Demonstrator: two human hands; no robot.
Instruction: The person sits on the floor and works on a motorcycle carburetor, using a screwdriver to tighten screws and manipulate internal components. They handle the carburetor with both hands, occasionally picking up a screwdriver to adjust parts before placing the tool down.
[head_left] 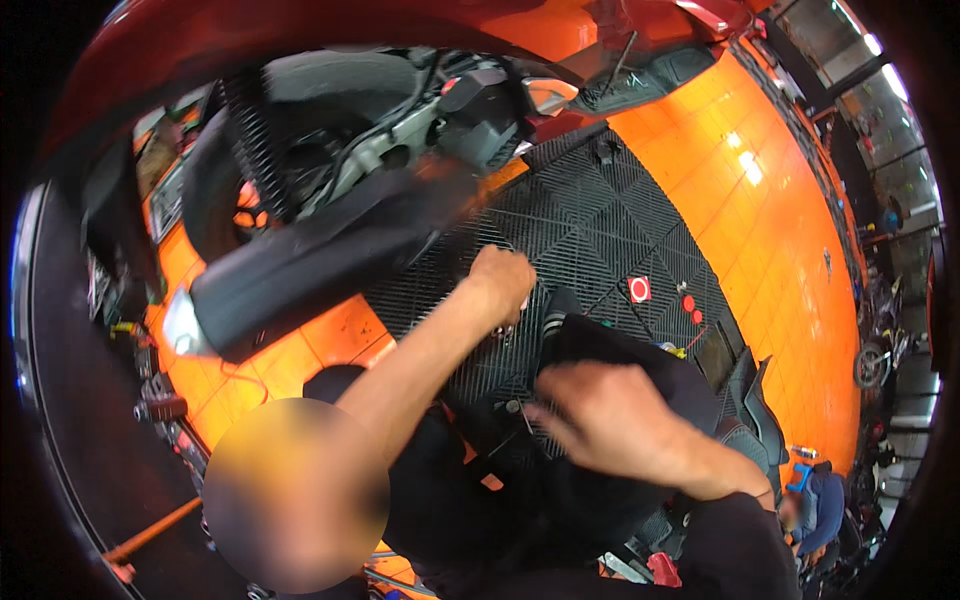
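Note:
My left hand [498, 282] is closed over the black ridged mat [590, 210], fingers curled around something small I cannot make out. My right hand [600, 405] is lower, over my dark-clothed legs [665, 375], smeared by motion, so its fingers are unclear. Just beyond my hands is a scooter with a red body panel [400, 25], rear wheel [200, 190], black coiled shock [255, 150], engine [390, 140] and long black exhaust muffler [310, 260] with a silver end. A red-and-white square piece [639, 290] and small red round pieces [690, 308] lie on the mat.
Orange tiled floor [770, 250] surrounds the mat. Tools [160, 400] line the left side by a dark panel. Motorbikes [875, 355] stand far right. A person in blue [820, 510] is at lower right. A blurred round patch hides part of the lower left.

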